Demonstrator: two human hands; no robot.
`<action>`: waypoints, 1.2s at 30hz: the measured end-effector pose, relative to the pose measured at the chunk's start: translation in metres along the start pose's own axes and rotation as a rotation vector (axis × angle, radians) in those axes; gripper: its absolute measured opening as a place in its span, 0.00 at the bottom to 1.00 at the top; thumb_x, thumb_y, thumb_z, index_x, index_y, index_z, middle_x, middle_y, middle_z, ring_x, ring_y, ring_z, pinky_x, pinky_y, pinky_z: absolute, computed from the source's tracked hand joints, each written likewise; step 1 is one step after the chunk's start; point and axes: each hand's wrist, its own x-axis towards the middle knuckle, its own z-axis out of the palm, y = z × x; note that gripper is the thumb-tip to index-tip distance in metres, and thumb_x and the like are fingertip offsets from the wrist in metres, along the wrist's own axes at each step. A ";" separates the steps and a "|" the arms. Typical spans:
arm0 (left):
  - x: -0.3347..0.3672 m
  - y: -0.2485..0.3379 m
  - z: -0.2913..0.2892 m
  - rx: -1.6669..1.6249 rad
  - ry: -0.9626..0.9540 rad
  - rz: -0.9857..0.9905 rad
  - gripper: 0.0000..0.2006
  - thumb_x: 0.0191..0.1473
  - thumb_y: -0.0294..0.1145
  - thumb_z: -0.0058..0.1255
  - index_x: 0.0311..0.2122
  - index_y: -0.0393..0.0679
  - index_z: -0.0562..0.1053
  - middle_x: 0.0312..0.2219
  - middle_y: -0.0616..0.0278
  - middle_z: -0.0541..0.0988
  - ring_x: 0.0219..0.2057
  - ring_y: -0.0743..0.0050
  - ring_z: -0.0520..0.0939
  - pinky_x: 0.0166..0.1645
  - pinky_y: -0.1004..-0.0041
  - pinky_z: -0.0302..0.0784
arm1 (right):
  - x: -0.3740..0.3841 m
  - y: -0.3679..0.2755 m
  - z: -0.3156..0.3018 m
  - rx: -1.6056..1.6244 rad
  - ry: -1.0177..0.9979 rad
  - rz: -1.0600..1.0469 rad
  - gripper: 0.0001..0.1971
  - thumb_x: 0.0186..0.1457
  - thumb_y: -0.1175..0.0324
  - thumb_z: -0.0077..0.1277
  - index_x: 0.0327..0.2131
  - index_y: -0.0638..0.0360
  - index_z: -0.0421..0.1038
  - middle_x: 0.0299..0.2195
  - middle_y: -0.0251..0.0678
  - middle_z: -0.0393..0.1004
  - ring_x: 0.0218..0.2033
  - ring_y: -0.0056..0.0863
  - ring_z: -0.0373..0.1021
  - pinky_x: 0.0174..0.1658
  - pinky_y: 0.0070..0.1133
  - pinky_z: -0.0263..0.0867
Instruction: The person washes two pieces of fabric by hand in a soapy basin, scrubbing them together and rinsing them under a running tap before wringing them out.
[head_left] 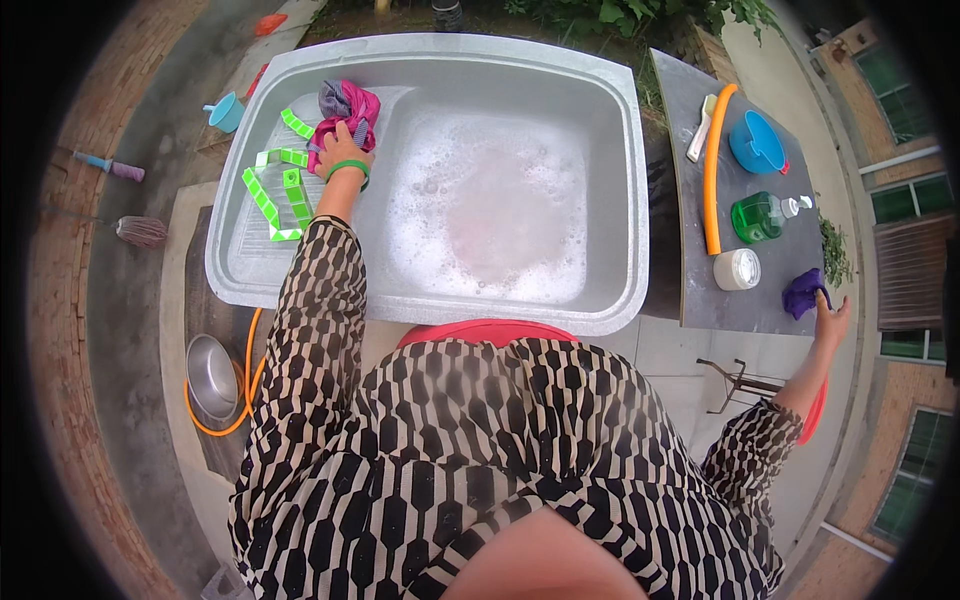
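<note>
On the ribbed left side of the grey sink (640, 200), my left hand (345, 152) is closed over a bunched pink cloth (362, 110) with dark striped parts. A green band circles that wrist. Beside the cloth lie several green-and-white segmented snake-puzzle strips (262, 200). Foamy water (480, 200) fills the basin to the right. Far to the right, my right hand (832, 318) reaches the near edge of a dark table, its fingers on a crumpled purple cloth (801, 293). One finger or the thumb sticks out from it.
The dark table (700, 270) bears an orange hose piece (715, 170), a brush (701, 128), a blue bowl (757, 142), a green pump bottle (760, 217) and a white jar (737, 269). A metal bowl (211, 375) sits lower left. A red basin (487, 331) shows below the sink.
</note>
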 end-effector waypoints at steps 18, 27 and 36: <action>0.015 -0.009 -0.015 -1.088 0.351 0.371 0.15 0.38 0.23 0.49 0.36 0.40 0.73 0.37 0.60 0.74 0.38 0.65 0.74 0.44 0.73 0.67 | -0.266 -0.424 0.040 0.376 -1.284 -1.036 0.17 0.46 0.64 0.49 0.41 0.56 0.67 0.33 0.44 0.71 0.37 0.41 0.67 0.40 0.30 0.63; 0.008 -0.018 0.009 -2.239 -0.042 -0.065 0.13 0.53 0.26 0.41 0.45 0.40 0.63 0.38 0.58 0.70 0.40 0.65 0.72 0.47 0.67 0.68 | -0.305 -0.473 0.156 0.244 -1.291 -0.998 0.21 0.45 0.67 0.50 0.45 0.56 0.63 0.44 0.43 0.64 0.45 0.40 0.61 0.46 0.29 0.60; 0.017 -0.019 0.010 -2.197 0.112 -0.237 0.13 0.56 0.32 0.36 0.44 0.37 0.62 0.39 0.56 0.69 0.41 0.62 0.72 0.47 0.63 0.69 | -0.334 -0.477 0.245 0.168 -0.688 -1.049 0.18 0.42 0.73 0.48 0.40 0.59 0.62 0.44 0.41 0.60 0.45 0.40 0.59 0.45 0.29 0.61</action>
